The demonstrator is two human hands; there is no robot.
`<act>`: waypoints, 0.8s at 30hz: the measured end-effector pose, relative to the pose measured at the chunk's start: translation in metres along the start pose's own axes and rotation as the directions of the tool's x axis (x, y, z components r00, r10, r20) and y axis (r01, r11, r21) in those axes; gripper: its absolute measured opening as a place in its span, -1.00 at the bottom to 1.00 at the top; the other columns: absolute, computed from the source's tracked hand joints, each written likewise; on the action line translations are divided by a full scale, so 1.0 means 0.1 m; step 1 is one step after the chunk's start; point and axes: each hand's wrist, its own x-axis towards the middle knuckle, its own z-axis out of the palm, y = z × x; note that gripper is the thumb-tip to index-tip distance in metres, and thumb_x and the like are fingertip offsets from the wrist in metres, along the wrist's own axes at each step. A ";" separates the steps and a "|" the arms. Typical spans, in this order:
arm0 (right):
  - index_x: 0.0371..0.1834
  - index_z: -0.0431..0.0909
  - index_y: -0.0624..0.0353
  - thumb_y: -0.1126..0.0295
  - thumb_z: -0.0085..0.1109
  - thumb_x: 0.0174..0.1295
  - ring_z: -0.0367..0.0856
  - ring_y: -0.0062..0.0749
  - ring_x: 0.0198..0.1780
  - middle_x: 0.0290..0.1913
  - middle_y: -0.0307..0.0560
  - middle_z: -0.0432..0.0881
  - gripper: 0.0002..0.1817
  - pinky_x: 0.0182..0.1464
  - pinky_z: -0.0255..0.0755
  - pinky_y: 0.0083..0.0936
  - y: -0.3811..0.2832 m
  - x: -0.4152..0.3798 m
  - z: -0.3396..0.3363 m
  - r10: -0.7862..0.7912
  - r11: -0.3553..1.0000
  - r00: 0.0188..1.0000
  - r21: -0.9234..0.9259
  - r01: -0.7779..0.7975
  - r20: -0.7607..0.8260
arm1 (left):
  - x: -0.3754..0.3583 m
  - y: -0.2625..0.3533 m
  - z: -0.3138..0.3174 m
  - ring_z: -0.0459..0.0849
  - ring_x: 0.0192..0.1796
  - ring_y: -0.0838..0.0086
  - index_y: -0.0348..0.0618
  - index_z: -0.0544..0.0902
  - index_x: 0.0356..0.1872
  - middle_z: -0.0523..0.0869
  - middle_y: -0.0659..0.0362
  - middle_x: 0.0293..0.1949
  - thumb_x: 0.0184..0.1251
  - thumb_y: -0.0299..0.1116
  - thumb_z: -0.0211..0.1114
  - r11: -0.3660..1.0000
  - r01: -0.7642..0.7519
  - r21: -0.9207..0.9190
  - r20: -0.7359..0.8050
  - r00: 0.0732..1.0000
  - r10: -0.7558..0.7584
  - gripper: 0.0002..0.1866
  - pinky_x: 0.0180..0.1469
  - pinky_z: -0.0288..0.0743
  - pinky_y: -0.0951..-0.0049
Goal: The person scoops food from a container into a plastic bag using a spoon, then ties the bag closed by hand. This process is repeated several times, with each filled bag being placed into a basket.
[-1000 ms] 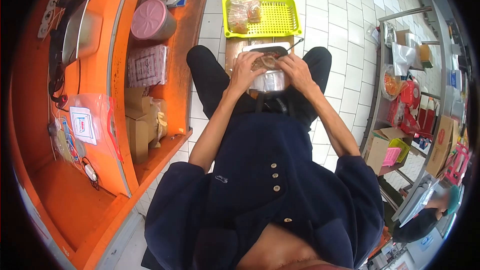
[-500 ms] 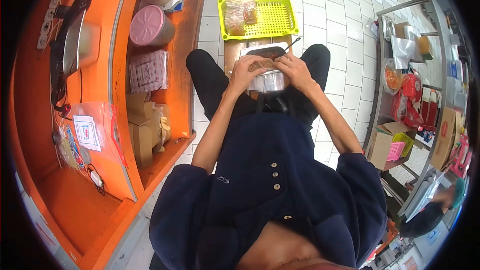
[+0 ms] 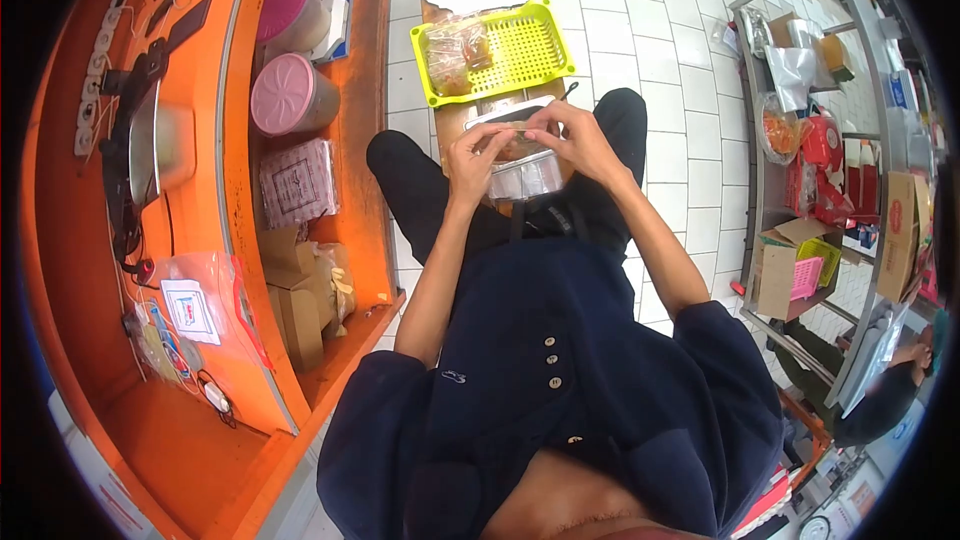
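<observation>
- While a silvery container (image 3: 527,180) sits nearest, between the thighs, both hands work above its far side.
- Left hand (image 3: 470,162) and right hand (image 3: 572,140), fingertips nearly closed, pinch a small thin item (image 3: 519,127), too small to identify.
- Beyond, a yellow-green basket (image 3: 540,48) holds clear-wrapped packets (image 3: 458,52).

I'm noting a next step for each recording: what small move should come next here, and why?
Probably lower the small pinched item slightly before letting go: the left hand and right hand hold it by their fingertips, over the metal container.
</observation>
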 end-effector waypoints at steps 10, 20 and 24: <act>-0.29 0.77 0.22 0.43 0.46 0.21 0.60 -0.24 -0.35 -0.38 -0.03 0.66 -0.89 -0.23 0.47 -0.33 -0.07 -0.01 -0.09 0.006 1.000 1.000 -0.020 -0.006 -0.003 | -0.01 0.01 -0.03 0.82 -0.26 0.55 -0.31 0.84 -0.12 0.87 0.11 -0.27 0.37 -0.44 0.48 0.983 -0.118 0.142 0.038 0.993 0.114 -0.84 -0.21 0.66 0.56; -0.21 0.80 0.22 0.49 0.43 0.24 0.45 -0.44 -0.44 -0.44 -0.14 0.53 -0.90 -0.36 0.36 -0.44 -0.09 -0.02 0.03 -0.140 0.990 0.988 0.000 0.140 -0.060 | -0.03 0.01 0.05 0.79 -0.33 0.57 -0.28 0.85 -0.20 0.87 0.15 -0.28 0.33 -0.45 0.50 0.997 -0.068 0.028 -0.054 0.996 0.069 -0.88 -0.28 0.62 0.59; -0.19 0.76 0.27 0.51 0.35 0.29 0.63 -0.12 -0.20 -0.33 0.02 0.64 -0.90 -0.11 0.51 -0.27 -0.23 -0.04 0.02 -0.026 0.999 1.000 -0.030 0.026 0.004 | -0.05 0.04 0.03 0.77 -0.33 0.59 -0.26 0.85 -0.19 0.86 0.14 -0.27 0.32 -0.44 0.50 0.990 -0.101 0.094 -0.037 0.994 0.105 -0.87 -0.26 0.60 0.56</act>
